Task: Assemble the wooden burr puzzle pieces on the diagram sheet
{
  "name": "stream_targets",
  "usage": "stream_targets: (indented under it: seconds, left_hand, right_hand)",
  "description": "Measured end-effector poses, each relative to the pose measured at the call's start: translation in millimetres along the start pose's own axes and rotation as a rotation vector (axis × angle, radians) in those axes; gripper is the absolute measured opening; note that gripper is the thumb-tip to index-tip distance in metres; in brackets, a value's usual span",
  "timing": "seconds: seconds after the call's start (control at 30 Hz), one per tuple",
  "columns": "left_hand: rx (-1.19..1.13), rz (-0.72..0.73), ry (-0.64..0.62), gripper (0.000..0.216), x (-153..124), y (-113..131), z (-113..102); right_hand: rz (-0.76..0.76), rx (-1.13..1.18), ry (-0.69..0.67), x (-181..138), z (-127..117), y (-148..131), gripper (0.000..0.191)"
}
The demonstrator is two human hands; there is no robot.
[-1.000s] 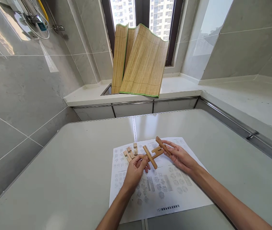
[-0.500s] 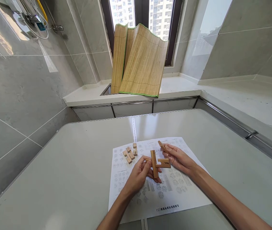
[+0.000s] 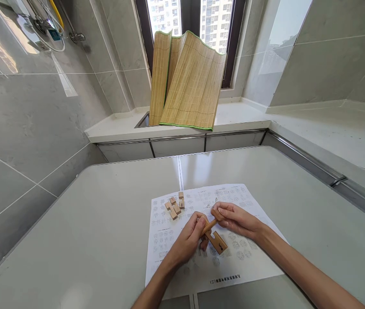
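Note:
My left hand (image 3: 187,238) is closed on wooden interlocking puzzle pieces above the printed sheet (image 3: 250,272). Jutting down and right from its fingers is a notched piece (image 3: 219,244) with a dark mark near its end. A wooden bar (image 3: 209,226) slants up from the left fingers toward my right hand (image 3: 238,219). The right fingers pinch another wooden puzzle piece (image 3: 216,214) at the bar's upper end; whether the two are joined I cannot tell. Behind the left hand, several loose puzzle pieces (image 3: 174,210) lie on the sheet, and a numbered one (image 3: 181,204) sits beside them.
The sheet carries small printed diagrams and lies on a pale table (image 3: 105,223) with a centre seam. Beyond its far edge, a folded bamboo mat (image 3: 192,86) leans against the window on a white ledge (image 3: 240,116). Grey tiled walls (image 3: 34,128) flank the table.
The held assembly has turned, so the marked piece now points down and right. My right hand has brought its piece down and left, close to the pieces in my left hand.

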State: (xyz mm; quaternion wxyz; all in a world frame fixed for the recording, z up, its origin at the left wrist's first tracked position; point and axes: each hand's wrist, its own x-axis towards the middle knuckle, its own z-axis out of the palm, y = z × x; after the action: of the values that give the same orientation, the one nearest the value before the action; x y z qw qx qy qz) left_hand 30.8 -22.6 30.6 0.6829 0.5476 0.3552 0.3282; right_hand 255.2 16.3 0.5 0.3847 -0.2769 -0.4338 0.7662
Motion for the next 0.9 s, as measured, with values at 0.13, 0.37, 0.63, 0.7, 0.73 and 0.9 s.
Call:
stream_targets:
  seconds: [0.13,0.37,0.63,0.7,0.73,0.9]
  left_hand:
    - [-0.009,-0.007,-0.006,0.042,0.7,-1.4,-0.4]
    - [-0.001,-0.01,-0.017,0.039,1.7,-2.9,-0.6]
    - [0.044,-0.011,-0.001,0.039,1.4,-3.9,0.3]
    - [0.048,-0.007,-0.003,0.04,1.2,-3.7,0.7]
    - [0.05,-0.004,-0.003,0.04,1.2,-3.7,0.9]
    - [0.083,-0.006,-0.001,0.042,1.8,-5.1,0.5]
  right_hand:
    - [0.008,-0.019,-0.014,-1.3,0.1,0.5,0.032]
    - [-0.009,-0.024,-0.014,-2.5,4.1,-1.0,0.033]
    - [-0.041,-0.003,-0.064,-2.7,3.6,1.9,0.034]
    - [-0.045,-0.001,-0.07,-2.9,4.1,1.2,0.033]
    - [-0.046,0.0,-0.072,-3.0,4.2,0.8,0.033]
    - [-0.051,0.002,-0.074,-2.4,1.5,0.9,0.031]
